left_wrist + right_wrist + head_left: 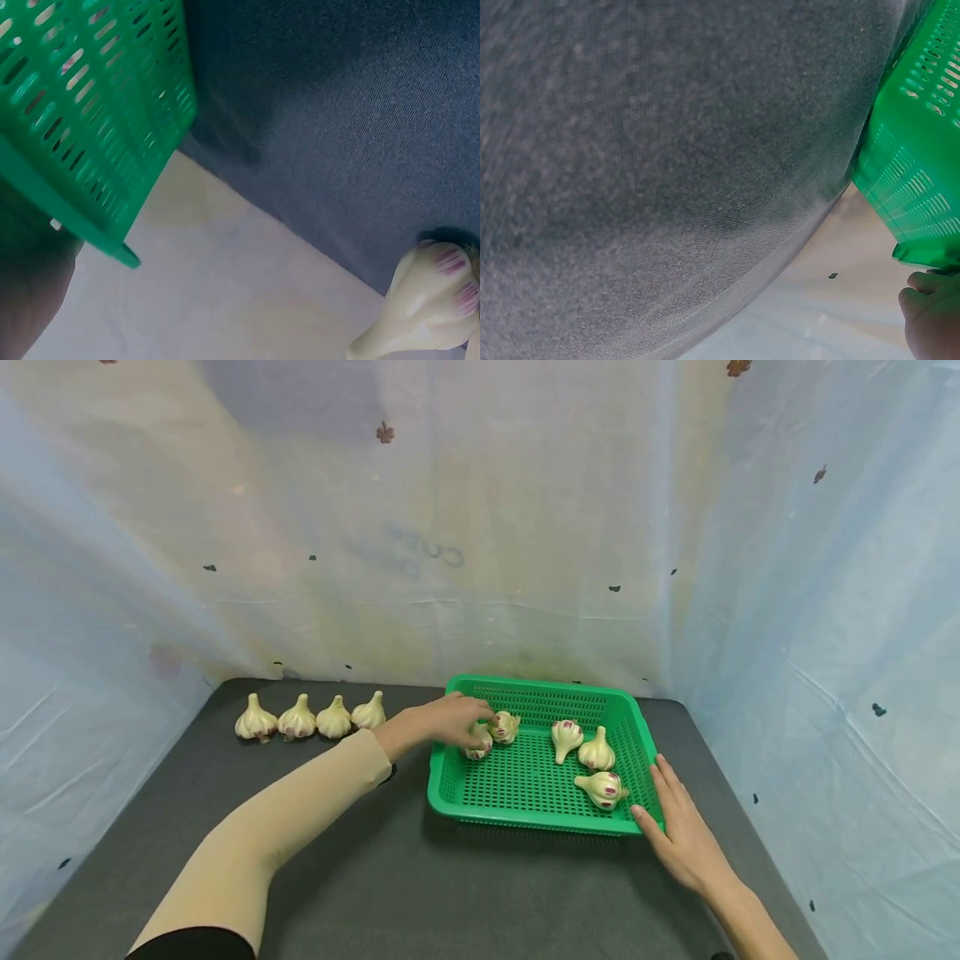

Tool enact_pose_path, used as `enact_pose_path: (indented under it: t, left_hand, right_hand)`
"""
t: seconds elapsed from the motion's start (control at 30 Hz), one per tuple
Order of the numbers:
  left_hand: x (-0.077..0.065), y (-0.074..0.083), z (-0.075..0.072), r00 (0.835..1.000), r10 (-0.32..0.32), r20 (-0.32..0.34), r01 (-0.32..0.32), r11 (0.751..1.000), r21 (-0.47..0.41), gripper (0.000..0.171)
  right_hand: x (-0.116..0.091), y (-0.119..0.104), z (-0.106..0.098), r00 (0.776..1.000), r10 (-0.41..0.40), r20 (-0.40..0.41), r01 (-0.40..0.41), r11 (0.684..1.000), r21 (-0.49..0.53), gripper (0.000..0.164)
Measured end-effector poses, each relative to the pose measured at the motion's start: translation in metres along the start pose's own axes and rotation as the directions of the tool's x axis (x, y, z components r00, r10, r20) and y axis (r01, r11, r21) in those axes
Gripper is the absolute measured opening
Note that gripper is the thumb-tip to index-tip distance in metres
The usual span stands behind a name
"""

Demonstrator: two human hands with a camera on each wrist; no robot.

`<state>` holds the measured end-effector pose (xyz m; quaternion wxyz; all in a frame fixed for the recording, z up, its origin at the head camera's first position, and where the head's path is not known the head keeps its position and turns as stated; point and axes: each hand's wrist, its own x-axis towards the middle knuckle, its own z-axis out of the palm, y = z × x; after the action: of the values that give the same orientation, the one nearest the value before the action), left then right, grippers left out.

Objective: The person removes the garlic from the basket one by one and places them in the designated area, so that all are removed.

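My left hand [453, 720] reaches over the left rim of a green plastic basket [525, 820]. Its curled fingers hold a garlic bulb [477, 743] low inside, partly covered by the hand. Another garlic bulb [505, 727] sits right beside those fingertips. My right hand [686, 835] lies along the basket's right side, fingers straight against the rim and thumb near the front corner. Toward the basket's right are three more bulbs: one white bulb [567, 740], a second bulb [597, 750] and a purple-marked bulb [603, 790].
On the dark table [480, 893], several garlic bulbs stand in a row left of the basket, the leftmost bulb [256, 720] near the table's far left corner. Translucent plastic sheeting [525, 527] hangs behind and at both sides.
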<state>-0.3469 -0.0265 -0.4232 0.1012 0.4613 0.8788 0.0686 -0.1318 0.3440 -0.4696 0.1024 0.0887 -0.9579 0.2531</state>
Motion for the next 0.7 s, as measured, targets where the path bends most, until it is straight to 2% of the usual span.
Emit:
enact_pose_path:
  t: [0.13, 0.43, 0.7]
  left_hand:
    - [0.0031, -0.0003, 0.0047, 0.998, -0.017, 0.057, 0.017, 1.000, 0.010, 0.044]
    - [0.0061, 0.0011, 0.0039, 0.997, -0.011, 0.073, 0.009, 0.999, 0.032, 0.045]
    - [0.0102, 0.0046, 0.0015, 0.986, -0.088, 0.143, 0.078, 0.994, 0.075, 0.054]
  right_hand:
    - [0.0000, 0.0000, 0.0000, 1.000, 0.000, 0.002, 0.000, 1.000, 0.003, 0.075]
    - [0.0001, 0.0002, -0.0006, 1.000, -0.002, 0.001, 0.002, 1.000, 0.006, 0.075]
    - [-0.0001, 0.0005, 0.0004, 1.000, -0.009, -0.003, 0.009, 1.000, 0.006, 0.075]
